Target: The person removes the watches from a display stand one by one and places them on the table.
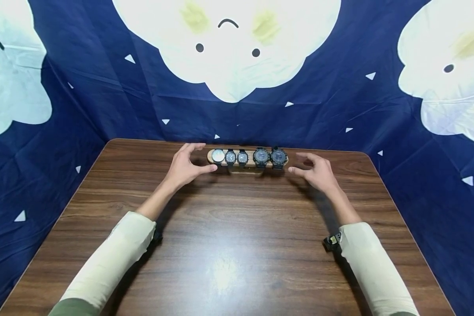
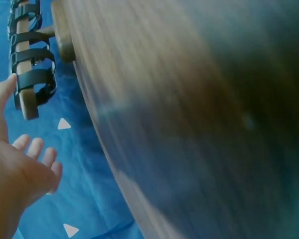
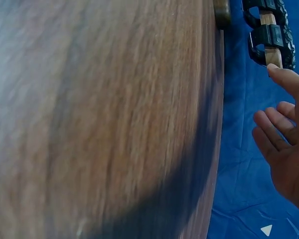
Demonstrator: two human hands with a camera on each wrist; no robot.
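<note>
A wooden watch stand (image 1: 250,159) stands near the table's far edge, its bar raised above a wooden base (image 1: 246,170). Several wristwatches are strapped along the bar: a pale-dialled watch (image 1: 218,155) at the left end, small dark ones beside it, and chunky black watches (image 1: 278,157) at the right. My left hand (image 1: 183,169) is at the left end, thumb and fingers spread apart, the thumb tip right by the bar (image 2: 29,104). At the opposite end my right hand (image 1: 319,173) has its thumb and fingers parted, thumb tip close to the bar's end (image 3: 273,56).
The brown wood-grain table (image 1: 229,210) has rounded far corners. A dark blue cloth (image 1: 237,118) with white clouds and small triangles hangs behind it and at both sides. Dark wrist cameras (image 1: 332,242) sit at the pale sleeves (image 1: 114,254).
</note>
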